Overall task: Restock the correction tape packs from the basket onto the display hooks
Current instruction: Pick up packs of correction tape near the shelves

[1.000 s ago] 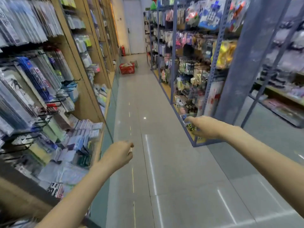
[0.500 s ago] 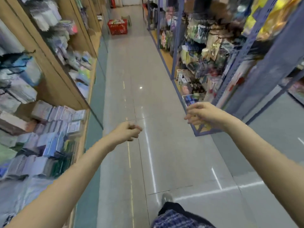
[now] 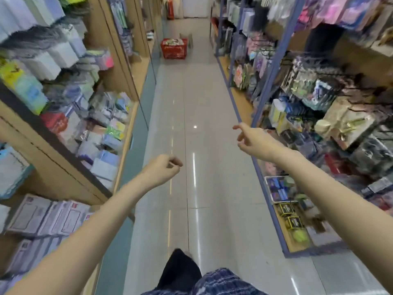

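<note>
A red basket (image 3: 174,48) with packs inside stands on the floor far down the aisle, near the left shelving. My left hand (image 3: 162,170) hangs in front of me over the floor, fingers loosely curled, holding nothing. My right hand (image 3: 253,140) is stretched forward at the right, fingers relaxed and partly spread, empty. Both hands are far from the basket. Display hooks with hanging packs (image 3: 42,58) fill the upper left shelving; the view is blurred and I cannot pick out correction tape packs.
Wooden shelving (image 3: 119,67) with stationery lines the left side. Blue metal racks (image 3: 260,167) with packaged goods line the right. A grey tiled aisle (image 3: 200,116) runs between them to the basket. My leg and foot (image 3: 180,269) show at the bottom. A small box (image 3: 187,38) sits behind the basket.
The view has advanced down the aisle and tilted down; the basket appears nearer. Both empty hands stay stretched out ahead; the right fingers have spread a little.
</note>
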The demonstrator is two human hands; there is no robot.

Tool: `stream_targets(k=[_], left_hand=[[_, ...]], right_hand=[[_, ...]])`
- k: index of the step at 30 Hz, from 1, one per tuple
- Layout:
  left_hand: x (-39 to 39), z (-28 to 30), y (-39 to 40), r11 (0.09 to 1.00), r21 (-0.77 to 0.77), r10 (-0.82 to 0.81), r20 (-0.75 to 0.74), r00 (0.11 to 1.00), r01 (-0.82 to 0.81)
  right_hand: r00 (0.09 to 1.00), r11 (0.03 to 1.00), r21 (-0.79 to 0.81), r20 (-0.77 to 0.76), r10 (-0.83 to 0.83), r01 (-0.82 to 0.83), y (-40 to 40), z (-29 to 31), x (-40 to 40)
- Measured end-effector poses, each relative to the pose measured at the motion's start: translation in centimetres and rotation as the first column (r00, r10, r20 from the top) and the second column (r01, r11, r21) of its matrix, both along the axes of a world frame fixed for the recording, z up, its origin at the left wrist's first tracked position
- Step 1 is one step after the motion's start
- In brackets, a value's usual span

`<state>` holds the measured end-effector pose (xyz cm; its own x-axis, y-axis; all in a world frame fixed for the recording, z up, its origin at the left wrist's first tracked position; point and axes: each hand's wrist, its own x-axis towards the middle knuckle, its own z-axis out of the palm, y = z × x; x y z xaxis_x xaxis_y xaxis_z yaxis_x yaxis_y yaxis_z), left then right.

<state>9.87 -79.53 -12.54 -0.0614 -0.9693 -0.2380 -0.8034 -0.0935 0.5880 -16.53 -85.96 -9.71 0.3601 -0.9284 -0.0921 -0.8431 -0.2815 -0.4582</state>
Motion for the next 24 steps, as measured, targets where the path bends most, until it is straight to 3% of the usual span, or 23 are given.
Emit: stream_targets(k=[4,9,15,19,22,24], left_hand=[[1.6,2.7,-14.5,1.0,0.0,0.008,-0.055,0.998,-0.008],[1.9,1.6,-32.7,0.999,-0.002,-0.045,-0.009,0.999,0.045],[2.0,1.5,-55.9,0.968,0.14,-0.235,0.221,0.947,0.208],[3.3,3.9,-70.7,0.985,-0.038,-0.163,0.072,0.984,0.166],[6.0,3.0,-81.9,0.974,0.025,-0.228,0.07,0.971,0.226],[8.5,1.0,-89.4,0.958,0.102,-0.279,0.14,0.95,0.267]], right_hand=[[0.994,0.992,-0.086,0.079,-0.081,0.088,-12.5,3.1,0.0],[0.986,0.991,-0.035,0.11,-0.123,0.128,-29.5,1.6,-0.2],[0.983,0.974,-0.152,0.109,-0.151,0.166,-53.7,0.1,0.3],[0.951,0.945,-0.197,0.218,-0.218,0.262,-70.3,2.7,3.7],[0.975,0.97,-0.209,0.205,-0.083,0.126,-81.9,1.6,7.0],[0.994,0.973,-0.22,0.062,0.085,-0.07,-89.1,-0.8,8.4]])
